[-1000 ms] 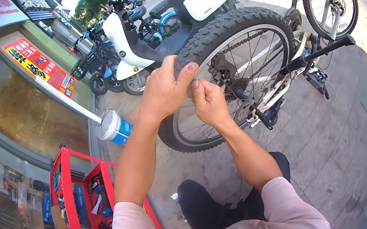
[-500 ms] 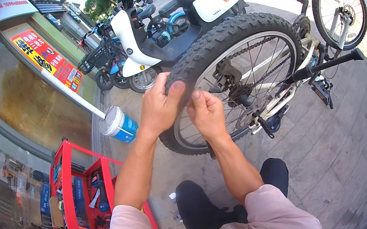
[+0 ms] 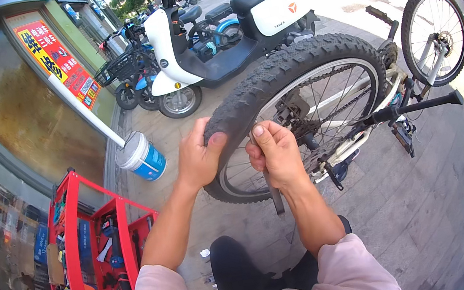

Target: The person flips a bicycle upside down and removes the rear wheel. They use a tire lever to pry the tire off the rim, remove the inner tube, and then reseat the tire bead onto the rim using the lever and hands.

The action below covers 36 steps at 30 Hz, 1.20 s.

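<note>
My left hand grips the tyre. My right hand is shut tight on a lever at the rim.

Sunlit paved sidewalk, glass shopfront, parked scooters

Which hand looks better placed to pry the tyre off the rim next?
Probably the right hand: it holds the metal lever at the rim, while the left hand just grips the tyre.

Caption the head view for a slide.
Left hand grips the knobby black bicycle tyre while right hand holds a slim grey metal lever at its rim.
</note>
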Available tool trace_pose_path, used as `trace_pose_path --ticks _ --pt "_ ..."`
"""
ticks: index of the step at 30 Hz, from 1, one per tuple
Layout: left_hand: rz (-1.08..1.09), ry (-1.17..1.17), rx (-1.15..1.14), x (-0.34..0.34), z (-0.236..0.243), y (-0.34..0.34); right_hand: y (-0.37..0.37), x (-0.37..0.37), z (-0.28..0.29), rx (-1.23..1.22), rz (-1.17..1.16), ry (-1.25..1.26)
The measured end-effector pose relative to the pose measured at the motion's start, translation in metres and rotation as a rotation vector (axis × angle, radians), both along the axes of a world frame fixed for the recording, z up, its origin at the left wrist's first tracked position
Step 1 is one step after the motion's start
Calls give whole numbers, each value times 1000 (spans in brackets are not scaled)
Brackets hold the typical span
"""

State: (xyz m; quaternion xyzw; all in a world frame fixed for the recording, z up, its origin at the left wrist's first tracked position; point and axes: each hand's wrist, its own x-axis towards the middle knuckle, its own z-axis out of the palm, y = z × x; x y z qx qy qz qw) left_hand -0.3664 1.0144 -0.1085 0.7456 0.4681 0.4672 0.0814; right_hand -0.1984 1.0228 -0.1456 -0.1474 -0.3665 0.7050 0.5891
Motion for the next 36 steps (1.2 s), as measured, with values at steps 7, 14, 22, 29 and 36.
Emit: trace_pose_path --ticks 7,14,22,29,36 --pt "19 -97 69 -17 -36 -11 -12 -13 -11 -70 59 -44" --pt "77 -183 86 -31 -73 -18 -21 -26 -21 -90 84 -52" --pt "162 -230 112 -41 -115 -19 -22 -34 -32 -8 31 -88" --pt "128 -250 8 -49 -135 -36 -23 -36 -40 145 -24 -247" --pt "88 -120 241 -9 -62 -26 -21 -45 -67 460 -420 -796"
